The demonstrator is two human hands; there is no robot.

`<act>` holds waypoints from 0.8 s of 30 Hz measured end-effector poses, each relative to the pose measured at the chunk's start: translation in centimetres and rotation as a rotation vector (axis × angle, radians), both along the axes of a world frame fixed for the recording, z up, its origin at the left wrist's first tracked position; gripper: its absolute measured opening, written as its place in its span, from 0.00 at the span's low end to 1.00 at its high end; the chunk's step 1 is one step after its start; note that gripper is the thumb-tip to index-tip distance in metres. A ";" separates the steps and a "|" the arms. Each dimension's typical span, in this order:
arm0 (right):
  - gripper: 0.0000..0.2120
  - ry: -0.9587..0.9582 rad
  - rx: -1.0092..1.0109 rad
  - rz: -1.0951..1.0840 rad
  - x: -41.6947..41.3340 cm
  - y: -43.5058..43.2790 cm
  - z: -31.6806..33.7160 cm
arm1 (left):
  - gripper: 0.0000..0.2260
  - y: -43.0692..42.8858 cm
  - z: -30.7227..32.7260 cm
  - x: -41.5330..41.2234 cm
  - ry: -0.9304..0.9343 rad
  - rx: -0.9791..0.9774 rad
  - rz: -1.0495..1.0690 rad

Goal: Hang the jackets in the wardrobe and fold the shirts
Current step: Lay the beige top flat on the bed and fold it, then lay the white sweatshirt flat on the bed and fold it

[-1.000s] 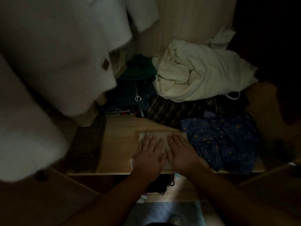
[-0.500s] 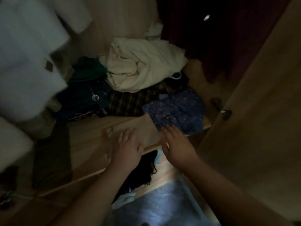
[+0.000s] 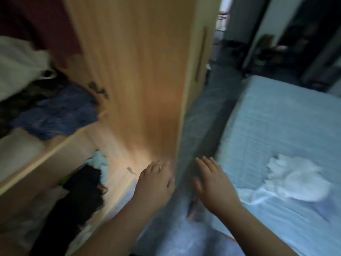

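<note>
My left hand (image 3: 156,179) hovers flat with straight fingers in front of the wardrobe's wooden side panel (image 3: 140,74), holding nothing. My right hand (image 3: 212,179) is also flat and empty, over the floor gap between wardrobe and bed. On the wardrobe shelf (image 3: 46,154) at left lie a blue patterned garment (image 3: 55,115) and a cream garment (image 3: 18,65). A pale folded piece (image 3: 16,146) sits on the shelf's near part, blurred. On the bed (image 3: 287,126) at right lies a crumpled white garment (image 3: 299,180).
Below the shelf, a black garment (image 3: 84,189) and a light blue cloth (image 3: 99,163) fill the lower compartment. A grey floor strip (image 3: 201,122) runs between wardrobe and bed. A dark doorway area (image 3: 276,43) lies beyond.
Both hands have left the folded piece on the shelf and pulled back, empty. The view has swung right, from the wardrobe interior toward the bed.
</note>
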State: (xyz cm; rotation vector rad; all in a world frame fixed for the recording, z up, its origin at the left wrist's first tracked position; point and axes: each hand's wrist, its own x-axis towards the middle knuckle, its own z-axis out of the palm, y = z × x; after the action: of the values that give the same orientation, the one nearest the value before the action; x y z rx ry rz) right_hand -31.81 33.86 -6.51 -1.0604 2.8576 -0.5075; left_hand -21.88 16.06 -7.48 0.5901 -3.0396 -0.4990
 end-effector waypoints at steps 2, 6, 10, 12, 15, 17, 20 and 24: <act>0.28 -0.001 0.010 -0.124 -1.1 8.3 0.4 | 0.27 7.0 0.1 -3.3 0.004 0.032 -0.109; 0.28 0.014 0.021 -0.348 -2.0 22.8 1.1 | 0.28 19.8 0.5 -9.1 0.042 0.017 -0.339; 0.29 -0.015 0.004 -0.527 -1.8 33.2 1.6 | 0.28 30.2 1.0 -13.0 0.045 0.039 -0.469; 0.28 -0.021 -0.029 -0.611 -1.7 37.0 1.4 | 0.28 34.1 0.9 -14.3 0.033 0.063 -0.532; 0.28 -0.037 -0.069 -0.731 -2.0 41.4 0.6 | 0.26 38.3 0.5 -16.3 0.042 0.076 -0.596; 0.28 -0.067 -0.082 -0.782 -2.6 43.4 -0.3 | 0.25 40.3 -0.1 -17.6 0.040 0.084 -0.638; 0.28 -0.099 -0.099 -0.799 -4.5 45.2 -1.5 | 0.24 42.1 -1.3 -20.0 -0.002 0.073 -0.684; 0.26 -0.070 -0.113 -0.767 -8.7 46.3 -2.5 | 0.21 43.2 -3.1 -24.2 -0.015 0.113 -0.687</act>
State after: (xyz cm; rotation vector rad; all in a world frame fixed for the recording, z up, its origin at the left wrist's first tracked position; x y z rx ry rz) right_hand -40.55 80.17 -9.05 0.1034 3.1081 -0.7153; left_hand -46.04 59.21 -10.62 -0.4869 -3.1739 -0.6658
